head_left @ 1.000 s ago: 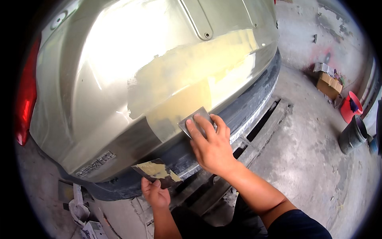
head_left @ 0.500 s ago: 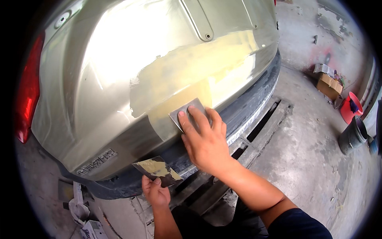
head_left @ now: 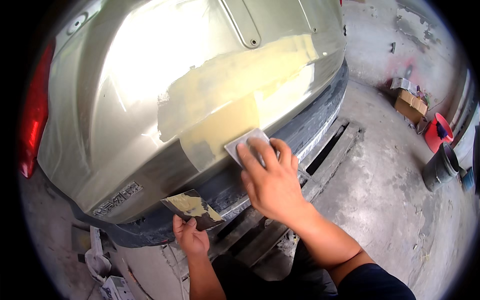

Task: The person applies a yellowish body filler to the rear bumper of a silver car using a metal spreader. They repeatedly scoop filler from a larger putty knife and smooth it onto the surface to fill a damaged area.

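At the far left a red tail lamp (head_left: 34,117) wraps the corner of a pale green-gold car rear panel (head_left: 125,75), which fills the upper left and middle of the view. Low on the panel's left sits a small badge (head_left: 117,196), and below it runs the dark lower bumper strip (head_left: 150,231). Under the car's left corner, crumpled white scraps (head_left: 107,280) lie on the concrete floor (head_left: 395,200). The left hand (head_left: 191,239) comes up from the lower edge with its grip clamped on a dark mixing board (head_left: 192,207) smeared with yellowish filler, held just below the bumper strip. Across the middle of the panel spreads a dull patch of yellow filler (head_left: 225,107), matte against the glossy paint. The right hand (head_left: 272,180) lies flat at the patch's lower right edge, its fingers closed down on a grey spreader (head_left: 246,145) that is pressed against the panel; the fingers hide most of the tool. Right of the hand, a slotted floor channel (head_left: 327,150) runs under the car. Further right stand an open cardboard box (head_left: 411,105) with unclear contents, a red bucket (head_left: 439,132) with something dark in it, and a dark bucket (head_left: 440,167) whose inside cannot be seen.
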A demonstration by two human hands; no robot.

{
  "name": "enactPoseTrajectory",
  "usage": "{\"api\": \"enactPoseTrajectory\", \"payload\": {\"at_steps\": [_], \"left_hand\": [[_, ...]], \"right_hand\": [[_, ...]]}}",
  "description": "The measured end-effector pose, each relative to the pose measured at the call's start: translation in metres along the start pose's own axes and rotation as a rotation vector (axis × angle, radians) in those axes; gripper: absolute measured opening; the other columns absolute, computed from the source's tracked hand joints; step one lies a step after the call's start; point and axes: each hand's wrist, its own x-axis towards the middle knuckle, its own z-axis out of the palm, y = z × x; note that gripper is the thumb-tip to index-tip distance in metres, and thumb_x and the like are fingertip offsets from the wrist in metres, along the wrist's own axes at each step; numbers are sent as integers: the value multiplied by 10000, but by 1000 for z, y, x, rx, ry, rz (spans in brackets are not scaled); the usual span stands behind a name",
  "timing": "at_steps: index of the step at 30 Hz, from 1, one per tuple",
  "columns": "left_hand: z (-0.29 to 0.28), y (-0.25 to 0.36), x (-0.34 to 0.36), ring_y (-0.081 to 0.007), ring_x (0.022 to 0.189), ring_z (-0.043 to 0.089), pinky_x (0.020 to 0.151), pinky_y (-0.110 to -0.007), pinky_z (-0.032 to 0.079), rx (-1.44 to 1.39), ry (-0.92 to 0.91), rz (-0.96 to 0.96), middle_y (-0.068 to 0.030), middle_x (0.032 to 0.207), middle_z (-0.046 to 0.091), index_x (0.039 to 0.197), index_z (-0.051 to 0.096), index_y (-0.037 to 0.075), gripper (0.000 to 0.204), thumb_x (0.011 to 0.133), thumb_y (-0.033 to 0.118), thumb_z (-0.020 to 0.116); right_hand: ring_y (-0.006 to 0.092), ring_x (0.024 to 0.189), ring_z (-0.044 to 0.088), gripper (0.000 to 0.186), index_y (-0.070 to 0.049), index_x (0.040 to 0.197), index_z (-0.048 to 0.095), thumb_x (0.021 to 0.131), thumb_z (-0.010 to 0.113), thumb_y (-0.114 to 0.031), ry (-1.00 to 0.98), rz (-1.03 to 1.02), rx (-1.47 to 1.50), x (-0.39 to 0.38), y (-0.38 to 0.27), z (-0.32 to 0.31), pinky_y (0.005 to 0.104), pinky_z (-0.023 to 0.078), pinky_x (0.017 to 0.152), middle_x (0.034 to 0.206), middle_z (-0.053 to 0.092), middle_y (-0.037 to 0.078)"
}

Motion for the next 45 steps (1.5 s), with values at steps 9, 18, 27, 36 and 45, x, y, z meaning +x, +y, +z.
{"api": "enactPoseTrajectory", "payload": {"at_steps": [9, 18, 27, 36, 45], "left_hand": [[3, -3, -1, -243, 1218, 621, 1104, -410, 455, 6, -1, -10, -134, 1318, 646, 1354, 551, -36, 462, 892, -26, 531], [-5, -3, -1, -240, 1229, 616, 1108, -412, 451, -22, -12, -11, -129, 1321, 646, 1349, 556, -24, 454, 895, -21, 534], [-5, -5, 0, -236, 1223, 618, 1101, -406, 453, -11, -7, -16, -122, 1315, 645, 1335, 561, -22, 442, 893, -13, 536], [13, 0, -2, -231, 1164, 624, 1072, -403, 465, -11, 87, -24, -141, 1250, 650, 1253, 573, -46, 374, 885, -47, 508], [8, 7, 2, -248, 1224, 621, 1101, -420, 463, -23, 51, -16, -127, 1309, 650, 1326, 563, -22, 434, 894, -10, 527]], "right_hand": [[476, 1231, 469, 553, -113, 1421, 586, 883, 704, -164, 103, -43, 35, -2, 10, 42, 551, 412, 959, 1441, 521, 138], [448, 1206, 482, 531, -99, 1380, 617, 863, 710, -175, -131, -22, 0, -15, 7, 18, 529, 424, 911, 1407, 536, 121], [467, 1233, 467, 543, -105, 1401, 602, 874, 709, -175, 121, -27, 40, 9, -9, 31, 531, 411, 929, 1410, 536, 132], [452, 1219, 470, 525, -99, 1397, 609, 884, 688, -172, -97, -16, 9, -20, -7, 32, 531, 408, 912, 1407, 538, 117], [463, 1242, 459, 524, -86, 1390, 593, 879, 689, -147, 167, -28, 49, 27, 0, -4, 540, 409, 950, 1418, 521, 147]]}}
